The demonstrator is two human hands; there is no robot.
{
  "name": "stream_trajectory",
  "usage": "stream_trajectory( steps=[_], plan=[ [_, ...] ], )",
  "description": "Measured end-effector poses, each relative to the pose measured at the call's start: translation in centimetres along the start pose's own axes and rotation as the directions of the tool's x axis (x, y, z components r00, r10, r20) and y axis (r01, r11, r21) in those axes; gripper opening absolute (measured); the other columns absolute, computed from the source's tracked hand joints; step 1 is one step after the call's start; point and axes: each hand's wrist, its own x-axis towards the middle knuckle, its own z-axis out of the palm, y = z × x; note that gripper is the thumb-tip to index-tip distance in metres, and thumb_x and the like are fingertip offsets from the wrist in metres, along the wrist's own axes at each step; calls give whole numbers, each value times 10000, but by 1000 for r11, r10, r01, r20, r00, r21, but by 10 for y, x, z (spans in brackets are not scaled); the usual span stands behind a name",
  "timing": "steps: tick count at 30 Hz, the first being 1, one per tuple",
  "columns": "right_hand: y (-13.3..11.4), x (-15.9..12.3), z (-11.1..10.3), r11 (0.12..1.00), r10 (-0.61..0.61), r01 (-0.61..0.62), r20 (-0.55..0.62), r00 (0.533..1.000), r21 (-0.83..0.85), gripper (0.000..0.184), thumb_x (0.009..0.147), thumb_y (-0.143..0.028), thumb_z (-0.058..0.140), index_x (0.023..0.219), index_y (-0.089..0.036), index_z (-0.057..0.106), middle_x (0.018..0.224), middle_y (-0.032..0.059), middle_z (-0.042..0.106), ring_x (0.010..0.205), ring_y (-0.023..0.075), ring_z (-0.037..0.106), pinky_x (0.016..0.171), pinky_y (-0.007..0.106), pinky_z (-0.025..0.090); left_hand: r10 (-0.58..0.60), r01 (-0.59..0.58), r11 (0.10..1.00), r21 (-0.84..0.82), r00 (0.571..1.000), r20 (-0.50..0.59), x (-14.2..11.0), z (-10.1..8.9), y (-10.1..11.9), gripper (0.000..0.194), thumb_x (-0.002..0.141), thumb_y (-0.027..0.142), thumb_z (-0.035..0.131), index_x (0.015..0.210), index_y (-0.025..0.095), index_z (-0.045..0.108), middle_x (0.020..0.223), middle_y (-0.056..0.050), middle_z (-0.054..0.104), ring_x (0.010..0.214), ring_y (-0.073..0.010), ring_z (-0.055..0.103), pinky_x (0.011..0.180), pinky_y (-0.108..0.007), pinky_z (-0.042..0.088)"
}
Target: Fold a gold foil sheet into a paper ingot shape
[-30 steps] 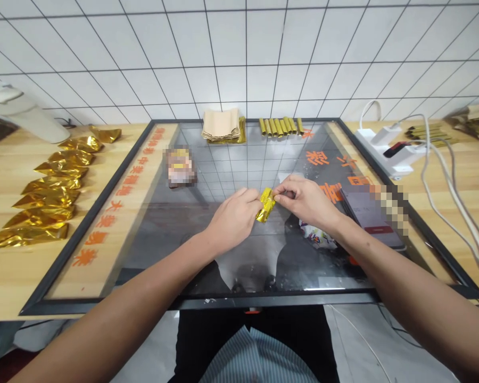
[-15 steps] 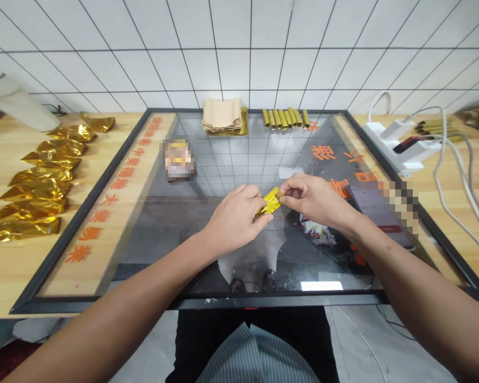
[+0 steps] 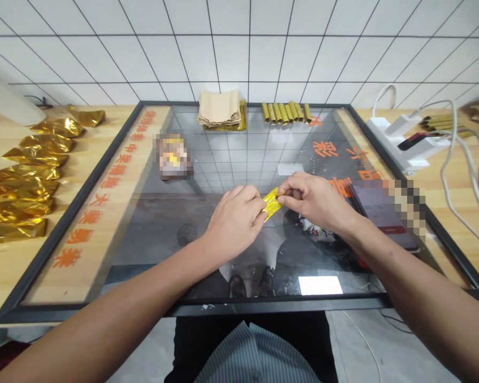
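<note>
Between my hands, above the glass tabletop [image 3: 223, 234], is a small piece of shiny gold foil paper [image 3: 272, 204], creased and held at a slant. My left hand [image 3: 239, 215] grips its lower left end, the fingers bent round it and partly hiding it. At the upper right end, my right hand [image 3: 309, 197] pinches the foil between thumb and forefinger. A row of gold paper tubes [image 3: 286, 113] lies at the back of the glass. Left of them is a stack of brown-backed gold paper sheets [image 3: 219, 109].
Folded gold foil ingots [image 3: 27, 191] line the wooden surface at left. A phone [image 3: 383, 215] lies right of my right hand, with a crumpled wrapper [image 3: 316, 230] nearby. A white power strip [image 3: 399, 143] with cables stands at the right. A blurred-out item [image 3: 173, 157] sits back left.
The foil piece looks flatter and more spread between my fingers. Both hands have stayed nearly in place, and the camera view has shifted slightly.
</note>
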Motion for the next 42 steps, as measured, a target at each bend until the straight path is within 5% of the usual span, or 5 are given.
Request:
stream_trajectory(
  steps=[11, 20, 28, 34, 42],
  plan=[
    [12, -10, -14, 951, -310, 310, 67, 948, 14, 146, 1053, -198, 641, 1071, -255, 774, 1091, 64, 685, 947, 208, 686, 843, 364, 541, 84, -83, 995, 48, 996, -26, -4, 3, -3, 286, 1113, 260, 502, 941, 185, 718, 1105, -71, 675, 969, -235, 578, 875, -424, 481],
    [11, -10, -19, 821, -465, 490, 155, 872, -294, 234, 1122, -278, 572, 1165, -217, 795, 1121, 95, 739, 911, 214, 690, 782, 352, 521, 79, -78, 996, 48, 997, -16, -4, 1, -2, 245, 1113, 258, 509, 988, 193, 709, 1101, -69, 677, 979, -237, 580, 875, -408, 472],
    [2, -8, -16, 755, -495, 522, 177, 850, -397, 318, 1150, -281, 491, 1102, -191, 791, 1115, 113, 771, 901, 224, 698, 809, 381, 529, 92, -100, 977, 190, 995, 49, -4, -5, 7, 288, 1135, 233, 464, 962, 179, 688, 1086, -71, 672, 972, -246, 576, 846, -408, 479],
    [1, -8, -14, 742, -480, 524, 214, 851, -418, 327, 1148, -270, 466, 1109, -176, 777, 1091, 120, 768, 921, 246, 695, 814, 407, 529, 181, -185, 941, 284, 983, 41, -7, -9, 10, 398, 1097, 523, 599, 977, 158, 704, 1010, -80, 656, 951, -264, 587, 790, -415, 478],
    [9, -8, -8, 765, -485, 514, 177, 856, -388, 288, 1144, -276, 480, 1168, -197, 756, 1144, 113, 752, 999, 248, 694, 866, 410, 524, 257, -252, 884, 394, 966, 41, -8, -5, 5, 286, 1126, 216, 507, 931, 162, 709, 916, -60, 653, 857, -231, 568, 731, -378, 437]
  ],
)
